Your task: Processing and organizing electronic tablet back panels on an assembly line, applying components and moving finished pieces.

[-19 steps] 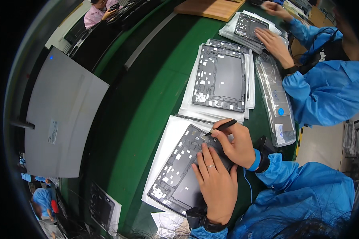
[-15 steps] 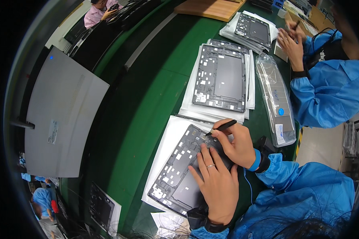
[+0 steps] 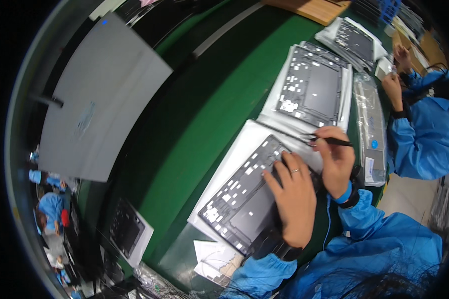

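A dark grey tablet-sized panel (image 3: 247, 215) with several small white patches lies tilted on white sheets (image 3: 219, 179) before me. My left hand (image 3: 297, 202), a ring on one finger, rests on its upper right part with fingers spread, covering some of it. In my right hand (image 3: 337, 167), black tweezers (image 3: 342, 142) are pinched between thumb and fingers. Their tips are just beyond the panel's far right corner, over the white sheets; I cannot make out anything between them. A blue wrist strap (image 3: 344, 193) with a cord is on my right wrist.
Beyond lie more panels (image 3: 322, 89) on white sheets and another stack (image 3: 354, 42). A plastic-wrapped package (image 3: 371, 124) lies along the right edge. A co-worker's hands (image 3: 393, 89) are at the far right. A grey monitor (image 3: 100, 99) stands left, and paper (image 3: 212, 259) lies near.
My right hand has lifted the tweezers off the panel and moved them away, past its far corner. My left hand stays flat on the panel. The whole view has shifted.
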Demonstrator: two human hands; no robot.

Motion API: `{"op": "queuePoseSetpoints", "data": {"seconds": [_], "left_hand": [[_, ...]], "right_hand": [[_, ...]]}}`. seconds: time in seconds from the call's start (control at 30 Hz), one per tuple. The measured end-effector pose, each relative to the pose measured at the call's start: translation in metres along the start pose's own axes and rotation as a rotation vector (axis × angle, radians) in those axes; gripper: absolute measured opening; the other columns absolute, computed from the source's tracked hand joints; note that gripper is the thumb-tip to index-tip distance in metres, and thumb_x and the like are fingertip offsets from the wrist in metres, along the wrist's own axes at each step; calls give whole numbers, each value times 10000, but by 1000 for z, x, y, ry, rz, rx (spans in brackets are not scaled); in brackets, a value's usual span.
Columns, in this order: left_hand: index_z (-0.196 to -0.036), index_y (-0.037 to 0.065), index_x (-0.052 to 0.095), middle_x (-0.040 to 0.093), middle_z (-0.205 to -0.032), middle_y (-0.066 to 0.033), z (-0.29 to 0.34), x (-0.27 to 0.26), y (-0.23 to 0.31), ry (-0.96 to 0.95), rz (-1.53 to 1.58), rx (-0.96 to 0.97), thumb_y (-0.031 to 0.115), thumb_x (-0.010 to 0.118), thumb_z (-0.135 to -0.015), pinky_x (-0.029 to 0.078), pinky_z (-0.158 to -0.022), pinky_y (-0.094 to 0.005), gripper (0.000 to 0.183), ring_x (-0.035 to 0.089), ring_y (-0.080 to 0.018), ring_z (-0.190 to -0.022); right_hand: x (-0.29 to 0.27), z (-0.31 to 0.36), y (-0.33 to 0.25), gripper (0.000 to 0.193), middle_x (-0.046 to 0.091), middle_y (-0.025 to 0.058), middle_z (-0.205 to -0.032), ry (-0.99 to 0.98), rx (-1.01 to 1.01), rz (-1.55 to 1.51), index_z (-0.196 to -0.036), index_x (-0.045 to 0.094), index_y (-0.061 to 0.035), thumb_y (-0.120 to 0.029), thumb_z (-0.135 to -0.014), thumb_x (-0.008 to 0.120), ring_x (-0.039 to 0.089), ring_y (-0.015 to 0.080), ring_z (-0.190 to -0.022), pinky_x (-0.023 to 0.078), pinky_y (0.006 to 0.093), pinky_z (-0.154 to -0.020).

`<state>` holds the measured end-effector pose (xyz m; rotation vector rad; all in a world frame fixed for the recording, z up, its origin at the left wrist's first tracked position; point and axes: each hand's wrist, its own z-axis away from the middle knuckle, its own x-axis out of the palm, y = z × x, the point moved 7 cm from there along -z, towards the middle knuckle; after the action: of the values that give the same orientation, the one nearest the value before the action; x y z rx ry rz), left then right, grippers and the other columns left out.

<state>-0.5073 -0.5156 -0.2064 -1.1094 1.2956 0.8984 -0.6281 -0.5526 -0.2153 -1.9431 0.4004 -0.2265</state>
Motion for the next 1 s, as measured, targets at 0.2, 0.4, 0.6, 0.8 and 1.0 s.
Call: {"op": "queuePoseSetpoints", "data": {"seconds": [0.2, 0.4, 0.6, 0.8, 1.0], "left_hand": [[-1477, 6, 528, 560, -1479, -170, 8, -2, -19, 29, 164, -31, 210, 549, -1004, 380, -1182, -547, 515, 537, -337, -1349], [-1342, -23, 619, 637, -1362, -224, 83, -23, -186, 300, 584, -569, 122, 705, -947, 455, -1041, -526, 430, 609, -431, -1208], [-1030, -48, 696, 701, -1216, -203, 150, 15, -229, 305, 696, -708, 144, 715, -1003, 513, -992, -452, 194, 674, -382, -1111], [-1141, -16, 616, 680, -1137, -138, 151, 1, -208, 559, 852, -608, 79, 607, -1070, 542, -832, -321, 119, 661, -197, -949], [-1554, 22, 380, 654, -1329, -174, 142, 21, -181, 349, 1954, -747, 58, 621, -1067, 533, -931, -301, 545, 654, -168, -1130]], "right_hand": [[16, 8, 10, 193, 712, 97, -1041, -185, 176, 80, -1194, 697, 27, -18, -1008, 671, 685, 154, -946, 551, 281, -810], [31, 11, 1, 268, 752, 117, -1073, -318, -27, 344, -1164, 716, -11, 7, -902, 768, 716, 204, -935, 534, 302, -813], [35, 14, 5, 232, 744, 113, -1032, -301, 1, 300, -1131, 717, -7, 28, -906, 761, 710, 193, -936, 537, 298, -849], [31, 19, 13, 213, 744, 110, -1075, -237, 83, 217, -1186, 692, 22, -17, -978, 713, 701, 184, -997, 529, 305, -921], [23, 20, 29, 163, 695, 40, -1035, -192, 138, 145, -1175, 676, 13, -43, -1022, 685, 649, 104, -982, 495, 251, -885]]}}
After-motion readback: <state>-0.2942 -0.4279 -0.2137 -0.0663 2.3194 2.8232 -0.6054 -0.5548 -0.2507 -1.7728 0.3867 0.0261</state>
